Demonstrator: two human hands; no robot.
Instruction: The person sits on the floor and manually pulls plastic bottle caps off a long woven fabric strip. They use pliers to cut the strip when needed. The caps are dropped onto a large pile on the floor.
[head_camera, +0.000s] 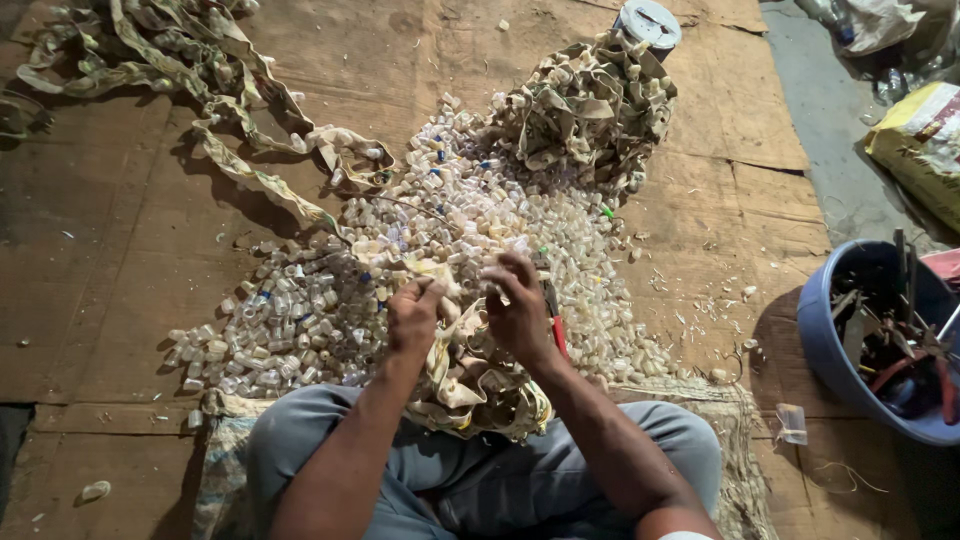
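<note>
Between your knees, over the cardboard-covered floor (120, 260), both hands work one bunched length of cream strip (470, 385) studded with small clear caps. Your left hand (415, 315) has its fingers closed on the strip's upper fold; your right hand (520, 310) pinches the same fold just beside it, fingers curled together, with a red-handled tool (556, 330) showing behind the palm, though whether you grip it cannot be told. The strip's bulk hangs below the fingers toward your lap, its long run falling toward you. A pile of loose caps (330, 300) lies just beyond the knuckles, nearer the left hand. A blue tub (825, 345) sits well apart, right.
</note>
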